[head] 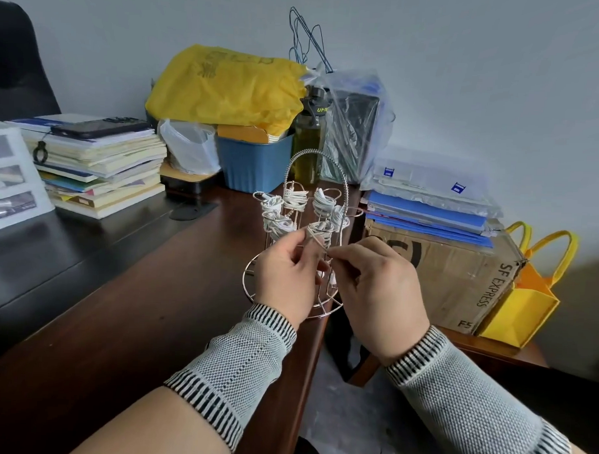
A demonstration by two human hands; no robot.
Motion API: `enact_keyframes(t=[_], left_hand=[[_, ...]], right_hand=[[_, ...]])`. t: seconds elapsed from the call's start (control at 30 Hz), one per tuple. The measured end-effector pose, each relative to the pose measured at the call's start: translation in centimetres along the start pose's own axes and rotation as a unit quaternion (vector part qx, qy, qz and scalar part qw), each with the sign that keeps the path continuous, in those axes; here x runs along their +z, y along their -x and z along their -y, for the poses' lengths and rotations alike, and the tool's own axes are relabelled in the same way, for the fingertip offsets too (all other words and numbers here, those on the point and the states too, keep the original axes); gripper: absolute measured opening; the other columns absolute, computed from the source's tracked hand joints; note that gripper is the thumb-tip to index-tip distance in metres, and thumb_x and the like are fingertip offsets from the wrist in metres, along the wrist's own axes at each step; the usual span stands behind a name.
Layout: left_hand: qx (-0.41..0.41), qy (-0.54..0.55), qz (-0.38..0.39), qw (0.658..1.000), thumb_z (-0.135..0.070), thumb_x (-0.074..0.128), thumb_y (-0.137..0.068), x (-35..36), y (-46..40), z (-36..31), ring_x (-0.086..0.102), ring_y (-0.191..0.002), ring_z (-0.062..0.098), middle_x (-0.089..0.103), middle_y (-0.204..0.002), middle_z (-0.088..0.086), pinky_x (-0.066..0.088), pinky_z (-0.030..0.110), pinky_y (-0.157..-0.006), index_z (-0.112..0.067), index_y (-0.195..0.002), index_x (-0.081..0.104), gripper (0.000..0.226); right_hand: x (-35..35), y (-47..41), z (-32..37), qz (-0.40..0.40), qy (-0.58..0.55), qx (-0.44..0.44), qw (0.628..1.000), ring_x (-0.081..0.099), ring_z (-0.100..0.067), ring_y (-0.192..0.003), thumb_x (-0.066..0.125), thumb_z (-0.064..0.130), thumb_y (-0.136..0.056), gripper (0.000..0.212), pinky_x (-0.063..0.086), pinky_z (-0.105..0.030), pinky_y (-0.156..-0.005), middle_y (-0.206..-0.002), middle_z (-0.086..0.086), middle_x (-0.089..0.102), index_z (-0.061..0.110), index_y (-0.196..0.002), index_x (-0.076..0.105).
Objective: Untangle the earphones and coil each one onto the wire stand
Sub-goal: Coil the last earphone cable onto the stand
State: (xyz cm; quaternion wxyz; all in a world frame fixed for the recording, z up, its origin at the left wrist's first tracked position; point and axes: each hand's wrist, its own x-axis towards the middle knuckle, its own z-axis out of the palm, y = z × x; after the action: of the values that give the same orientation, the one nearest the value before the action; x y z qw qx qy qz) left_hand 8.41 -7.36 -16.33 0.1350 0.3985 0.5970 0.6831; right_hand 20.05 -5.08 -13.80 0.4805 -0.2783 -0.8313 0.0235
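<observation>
Both hands work just in front of the wire stand (315,179). Right hand (374,283) pinches the white earphone cord (316,242), which runs up-left toward left hand (284,277), fingers curled on it.

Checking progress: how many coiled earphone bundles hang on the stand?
6 on the wire stand: back left, back middle, back right, front left, far right, front by both hands. Others may be hidden.

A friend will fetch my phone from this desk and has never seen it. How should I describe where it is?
Start at the dark wooden desk and look to its far left, where a stack of books stands against the wall. The phone lies flat on top of that stack. It is the only dark, slim slab there, against pale pages.
</observation>
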Motion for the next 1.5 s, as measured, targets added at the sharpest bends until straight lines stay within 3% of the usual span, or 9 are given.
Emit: enact_keyframes(t=[0.23,0.37,0.47,0.7,0.83,1.0,1.1,1.3,1.5], left_hand=[[-0.028,0.044,-0.014,0.999,-0.013,0.059,-0.094,-0.3,0.5,-1.1,0.051,-0.044,0.005,0.062,-0.051,-0.005,0.046,0.02,-0.047,-0.008,-0.093,0.069,0.012],[-0.007,0.028,-0.001,1.0,-0.021,0.056,-0.097,-0.3,0.7,-1.3,0.048,-0.042,0.003,0.061,-0.05,-0.006,0.047,0.019,-0.049,-0.008,-0.085,0.069,0.022],[0.003,-0.002,-0.002,1.0,-0.025,0.055,-0.097,-0.4,0.6,-1.2,0.05,-0.042,0.002,0.061,-0.05,-0.01,0.047,0.017,-0.049,-0.015,-0.082,0.069,0.023],[-0.021,0.003,-0.006,1.0,-0.027,0.057,-0.096,-0.4,0.5,-1.1,0.05,-0.043,0.001,0.061,-0.051,-0.007,0.048,0.018,-0.049,-0.022,-0.084,0.07,0.019],[-0.031,0.007,-0.013,0.999,-0.029,0.059,-0.095,-0.4,0.4,-0.9,0.051,-0.043,0.005,0.061,-0.053,-0.003,0.048,0.022,-0.05,-0.024,-0.083,0.072,0.018],[-0.032,0.031,-0.017,0.999,-0.024,0.061,-0.094,-0.4,0.4,-0.9,0.054,-0.044,0.006,0.06,-0.053,-0.002,0.045,0.018,-0.046,-0.015,-0.088,0.073,0.017],[-0.028,0.043,-0.018,0.998,-0.023,0.061,-0.094,-0.4,0.4,-0.9,0.057,-0.048,0.01,0.06,-0.052,-0.004,0.049,0.024,-0.047,-0.021,-0.082,0.072,0.016],[0.001,0.018,-0.015,1.0,-0.021,0.059,-0.095,-0.4,0.6,-1.2,0.049,-0.041,0.003,0.056,-0.049,-0.005,0.041,0.013,-0.044,-0.016,-0.073,0.069,0.024],[0.005,0.012,-0.02,1.0,-0.03,0.062,-0.092,-0.5,0.2,-0.3,0.06,-0.057,0.014,0.064,-0.058,-0.009,0.055,0.036,-0.06,-0.026,-0.075,0.074,0.021]], right_hand=[[0.0,-0.3,-1.0,0.017,-0.043,0.154,0.987,0.057,-0.001,-0.063,0.071,0.018,-0.084,0.003,0.042,-0.007,-0.059,-0.074,0.009,0.068,0.017,-0.083,0.073],[0.1,-0.7,-1.4,0.029,-0.154,0.277,0.948,0.057,-0.004,-0.059,0.071,0.022,-0.085,0.008,0.048,-0.02,-0.059,-0.069,0.007,0.067,0.016,-0.078,0.071],[0.4,-0.9,-1.4,0.016,-0.259,0.365,0.894,0.053,-0.01,-0.057,0.074,0.019,-0.082,0.011,0.047,-0.027,-0.056,-0.068,-0.002,0.067,0.011,-0.076,0.07],[0.4,-1.7,-0.2,-0.064,-0.552,0.468,0.687,0.059,-0.014,-0.063,0.071,0.005,-0.082,0.01,0.048,-0.023,-0.059,-0.068,-0.006,0.065,0.009,-0.075,0.064],[0.5,-2.3,0.5,-0.098,-0.609,0.467,0.633,0.063,-0.013,-0.062,0.067,0.005,-0.085,0.006,0.05,-0.019,-0.056,-0.07,-0.006,0.068,0.009,-0.08,0.065],[1.2,-1.7,1.0,-0.092,-0.57,0.463,0.673,0.058,-0.011,-0.056,0.057,0.007,-0.094,0.013,0.051,-0.025,-0.049,-0.064,0.0,0.067,0.008,-0.089,0.07],[2.1,-0.8,1.2,-0.059,-0.514,0.447,0.73,0.057,-0.021,-0.069,0.06,0.01,-0.093,0.013,0.053,-0.046,-0.072,-0.082,-0.011,0.068,0.008,-0.098,0.071],[1.7,-0.1,0.8,-0.069,-0.478,0.421,0.768,0.055,-0.013,-0.056,0.072,0.006,-0.083,0.004,0.048,-0.025,-0.055,-0.066,-0.007,0.064,0.005,-0.08,0.069],[1.3,-0.1,1.0,-0.029,-0.447,0.371,0.813,0.054,-0.01,-0.051,0.069,0.004,-0.083,0.01,0.047,-0.024,-0.051,-0.062,-0.003,0.064,0.009,-0.074,0.069]])
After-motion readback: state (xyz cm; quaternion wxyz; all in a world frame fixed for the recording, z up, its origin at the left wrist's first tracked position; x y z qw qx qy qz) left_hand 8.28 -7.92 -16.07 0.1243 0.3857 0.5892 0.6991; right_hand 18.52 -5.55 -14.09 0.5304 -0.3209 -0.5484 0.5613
